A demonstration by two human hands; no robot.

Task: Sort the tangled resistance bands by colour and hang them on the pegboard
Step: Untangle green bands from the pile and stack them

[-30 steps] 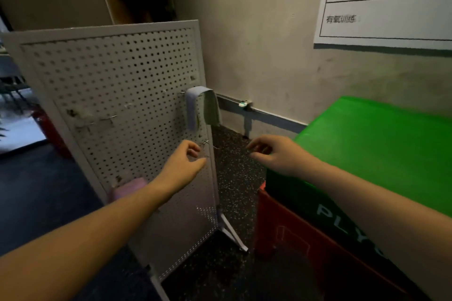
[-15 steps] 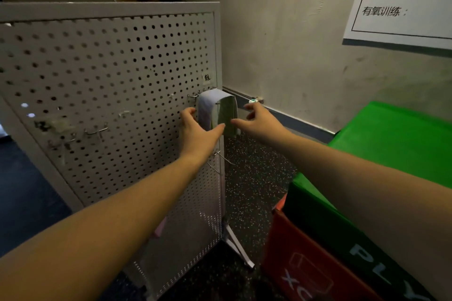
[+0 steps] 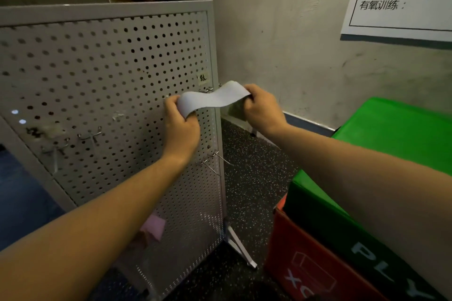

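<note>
- Your left hand (image 3: 181, 127) pinches one end of the pale band (image 3: 212, 99).
- Your right hand (image 3: 263, 111) grips the other end, at three o'clock.
- The band sags across the pegboard (image 3: 110, 95) edge, possibly over a hook (image 3: 208, 90).
</note>
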